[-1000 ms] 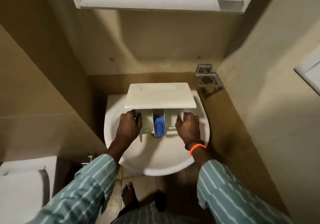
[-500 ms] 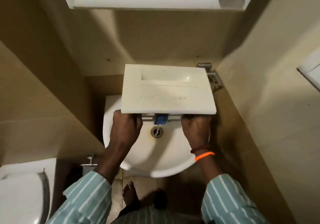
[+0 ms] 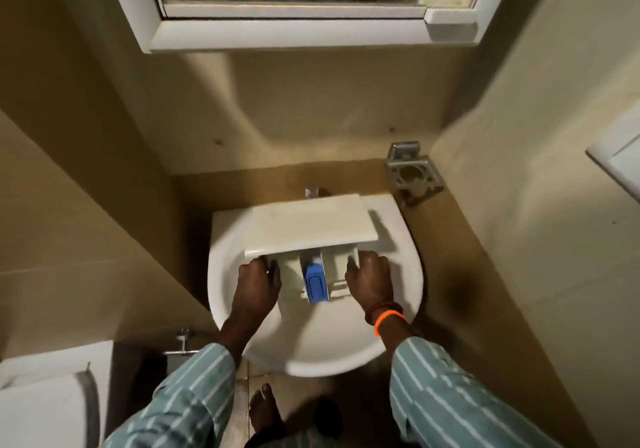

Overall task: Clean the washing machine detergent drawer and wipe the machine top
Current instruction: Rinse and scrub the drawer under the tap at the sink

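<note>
**Detergent drawer held over the basin by both ends**

The detergent drawer [image 3: 311, 236] is held at the centre of the frame, above the white sink [image 3: 408, 274], its broad front panel tilted towards the wall. The left hand [image 3: 258, 283] is clamped on the drawer's left end, the right hand [image 3: 370, 279] on its right end. A blue insert [image 3: 315, 281] is seated between the compartments. The drawer is judged to be light, rigid plastic, probably slick if wet, with thin dividers that could crack. It is best gripped by the side walls, not by the insert, which may lift out.
</note>
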